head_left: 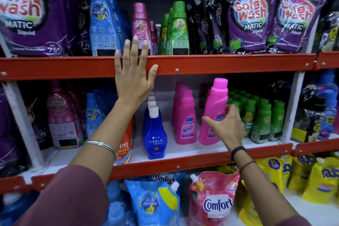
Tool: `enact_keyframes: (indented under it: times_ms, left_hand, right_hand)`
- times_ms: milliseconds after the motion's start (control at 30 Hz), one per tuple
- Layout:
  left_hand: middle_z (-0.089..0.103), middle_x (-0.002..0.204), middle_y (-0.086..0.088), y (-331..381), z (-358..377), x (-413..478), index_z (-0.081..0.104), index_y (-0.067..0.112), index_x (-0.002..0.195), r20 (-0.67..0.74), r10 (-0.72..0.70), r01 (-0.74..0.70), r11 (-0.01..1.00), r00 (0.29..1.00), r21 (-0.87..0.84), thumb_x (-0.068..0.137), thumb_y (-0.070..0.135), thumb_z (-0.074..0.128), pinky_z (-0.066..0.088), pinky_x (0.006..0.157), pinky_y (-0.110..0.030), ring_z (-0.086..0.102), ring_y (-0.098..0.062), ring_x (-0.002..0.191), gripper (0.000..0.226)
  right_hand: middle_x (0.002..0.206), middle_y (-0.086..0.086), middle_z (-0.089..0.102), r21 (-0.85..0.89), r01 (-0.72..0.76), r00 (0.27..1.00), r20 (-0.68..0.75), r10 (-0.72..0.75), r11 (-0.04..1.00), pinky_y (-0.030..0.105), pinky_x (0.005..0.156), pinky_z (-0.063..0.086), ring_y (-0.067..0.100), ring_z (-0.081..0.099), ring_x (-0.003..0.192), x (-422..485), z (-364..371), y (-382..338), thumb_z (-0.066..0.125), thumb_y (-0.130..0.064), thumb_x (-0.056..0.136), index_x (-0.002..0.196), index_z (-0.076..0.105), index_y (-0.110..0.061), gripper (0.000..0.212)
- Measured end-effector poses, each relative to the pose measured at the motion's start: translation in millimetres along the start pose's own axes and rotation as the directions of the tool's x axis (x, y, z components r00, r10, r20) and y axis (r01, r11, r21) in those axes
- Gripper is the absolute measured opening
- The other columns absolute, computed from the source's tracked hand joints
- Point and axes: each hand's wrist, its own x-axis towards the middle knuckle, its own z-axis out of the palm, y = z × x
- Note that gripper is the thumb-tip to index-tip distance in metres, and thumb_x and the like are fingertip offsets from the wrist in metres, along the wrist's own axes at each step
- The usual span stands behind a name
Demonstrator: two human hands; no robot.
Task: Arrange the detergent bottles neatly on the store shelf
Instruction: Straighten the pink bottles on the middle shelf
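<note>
My right hand (226,128) grips a pink Vanish bottle (214,104) near its base; the bottle leans to the right on the white middle shelf (183,150). To its left stands a row of upright pink Vanish bottles (184,117). Further left is a row of blue Ujala bottles (155,134) with white caps. My left hand (134,77) lies flat with fingers spread against the red front rail of the upper shelf (220,63), holding nothing.
Small green Comfort bottles (260,119) stand packed right of the tilted bottle. The upper shelf holds blue, pink and green bottles (178,29) and purple Safewash pouches (247,14). Below are Comfort refill pouches (212,200) and yellow pouches (319,176). A white upright (291,108) divides the bays.
</note>
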Motion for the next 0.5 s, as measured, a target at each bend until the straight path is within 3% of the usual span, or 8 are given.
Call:
enact_keyframes:
  times_ms: [167,333,500]
  left_hand:
    - [0.019,0.16,-0.009,-5,0,0,0.017,0.02,0.152,0.001,0.021,-0.021,1.0,1.0,0.002,0.1,0.05,0.023,-0.006,0.118,-0.039,0.012,-0.026,0.148,0.06]
    - [0.021,0.159,-0.009,-5,1,-1,0.019,0.019,0.151,-0.013,0.024,-0.024,1.0,1.0,-0.001,0.1,0.049,0.025,-0.001,0.118,-0.041,0.015,-0.027,0.147,0.06]
    - [0.023,0.158,-0.009,-4,3,-1,0.02,0.017,0.151,-0.017,0.015,-0.015,1.0,1.0,-0.015,0.1,0.048,0.026,0.0,0.118,-0.041,0.017,-0.026,0.147,0.06]
  right_hand:
    - [0.108,0.008,0.058,0.064,-0.001,0.996,0.09,-0.005,0.998,0.035,0.074,0.045,0.03,0.06,0.095,-21,28,-21,0.08,-0.053,0.058,0.11,0.046,-0.011,0.075]
    - [0.11,0.012,0.056,0.013,-0.028,0.993,0.115,0.026,1.0,0.038,0.069,0.045,0.033,0.059,0.094,-33,50,-26,0.08,-0.053,0.059,0.109,0.043,-0.008,0.077]
    - [0.115,0.014,0.054,-0.058,-0.059,0.989,0.132,0.067,0.997,0.043,0.074,0.047,0.036,0.058,0.1,-40,63,-25,0.077,-0.055,0.06,0.116,0.041,-0.006,0.083]
